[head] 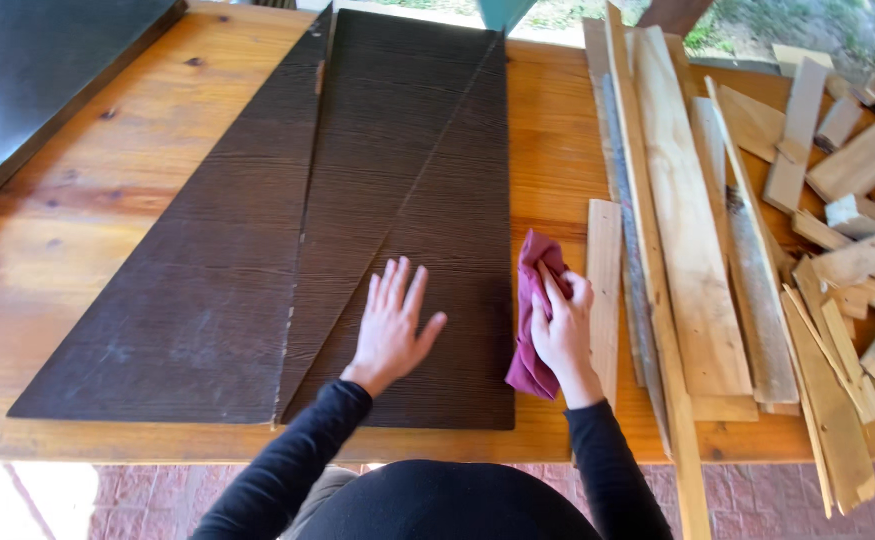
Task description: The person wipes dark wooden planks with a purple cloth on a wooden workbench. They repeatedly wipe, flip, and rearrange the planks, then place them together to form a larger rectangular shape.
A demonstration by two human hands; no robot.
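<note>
Beside flat left hand (pixel 391 327), rag (pixel 534 318).

Wood offcuts (pixel 757 260) crowding right side

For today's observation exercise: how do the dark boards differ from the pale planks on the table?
The dark boards are stained deep brown, broad and tapered, laid flat side by side; the pale planks are bare, narrow and heaped loosely. The left hand presses a dark board; none touches the planks. Both are wood on one table.
</note>
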